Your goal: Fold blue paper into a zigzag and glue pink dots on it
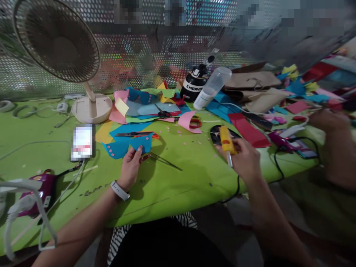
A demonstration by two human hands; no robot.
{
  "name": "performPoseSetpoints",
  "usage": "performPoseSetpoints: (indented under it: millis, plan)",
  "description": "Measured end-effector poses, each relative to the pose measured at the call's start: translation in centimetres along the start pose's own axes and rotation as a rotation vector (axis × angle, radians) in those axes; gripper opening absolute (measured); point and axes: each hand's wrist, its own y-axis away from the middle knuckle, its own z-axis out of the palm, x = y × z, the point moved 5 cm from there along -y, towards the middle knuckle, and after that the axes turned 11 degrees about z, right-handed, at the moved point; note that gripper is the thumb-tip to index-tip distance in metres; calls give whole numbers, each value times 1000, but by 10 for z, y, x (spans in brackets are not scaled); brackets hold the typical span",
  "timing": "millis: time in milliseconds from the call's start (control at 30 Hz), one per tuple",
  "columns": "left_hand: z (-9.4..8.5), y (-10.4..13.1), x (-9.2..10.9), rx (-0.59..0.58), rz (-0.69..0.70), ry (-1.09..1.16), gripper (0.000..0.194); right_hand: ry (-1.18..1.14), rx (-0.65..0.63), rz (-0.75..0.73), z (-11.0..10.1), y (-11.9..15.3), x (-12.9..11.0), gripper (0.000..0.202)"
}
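Observation:
My left hand (131,167) pinches a blue paper cutout (118,149) dotted with small pink squares, with thumb and finger closed on its near edge. Metal tweezers (166,161) stick out to the right from beneath those fingers; whether the hand grips them I cannot tell. In my right hand (247,157) is a yellow glue gun (226,140), with a pale stick jutting from its near end. Below and behind it lies a dark round plate (215,130). A utility knife (133,134) rests just beyond the cutout.
A fan (91,107) and a phone (82,142) stand at left. Purple power strips (41,193) with cables lie on both sides. Scissors (164,112), coloured paper, a black bottle (194,83) and a clear bottle (213,89) fill the back. Another person's arm (338,148) reaches in at right.

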Motion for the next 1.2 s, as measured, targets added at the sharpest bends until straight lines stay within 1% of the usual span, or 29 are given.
performPoseSetpoints:
  millis: [33,100,167,200,300,400,433,467,500,533,567,600,633,667,700,733,767,833,900,967,1033,1100,1167,1200]
  plan:
    - [0,0,0,-2,2,-6,32,81,1,56,1,-3,20,42]
    - [0,-1,0,-4,8,-12,33,222,-44,154,4,-7,54,47]
    - [0,-1,1,-7,10,-13,33,303,-101,231,8,-9,79,50]
    - [0,-1,1,-8,9,-11,32,319,-130,251,10,-10,87,50]
    - [0,-1,2,-9,5,-3,31,318,-183,236,13,-15,99,45]
    - [0,-2,2,2,-4,3,29,311,-275,193,11,-20,100,42]
    - [0,-2,2,5,-9,3,29,324,-311,184,10,-20,97,44]
    - [0,-1,2,7,-13,4,30,347,-315,175,7,-19,93,43]
    - [1,-1,2,6,-15,5,30,365,-278,162,2,-18,84,41]
    - [1,-1,2,6,-16,7,31,377,-205,143,-3,-15,71,37]
    - [1,-1,2,5,-15,8,31,358,-92,120,-9,-10,55,32]
    - [2,-1,3,6,-12,9,32,264,-3,74,-13,-2,34,28]
    - [2,-1,3,9,-10,9,32,137,0,11,-10,7,11,27]
    - [2,-1,3,10,-8,9,31,15,-83,-50,-3,18,-13,27]
    - [2,-1,3,13,-8,9,31,-64,-248,-125,11,31,-38,26]
    - [2,-1,3,13,-9,9,31,-77,-376,-204,23,43,-61,26]
    - [2,-1,3,13,-10,10,31,-48,-466,-275,35,55,-81,27]
    - [1,-1,3,12,-13,14,31,11,-564,-378,54,72,-107,28]
    - [1,0,3,11,-16,12,32,30,-599,-417,65,78,-118,19]
    - [1,0,3,5,-14,8,33,-1,-610,-357,68,74,-114,15]
    - [1,0,2,-5,-11,6,33,-100,-660,-212,66,66,-103,15]
    - [2,0,3,-7,-10,11,32,-276,-757,-47,63,58,-91,14]
    - [2,0,3,-2,-14,12,32,-506,-834,97,58,51,-84,24]
    - [2,0,3,1,-16,11,33,-626,-851,165,55,47,-81,28]
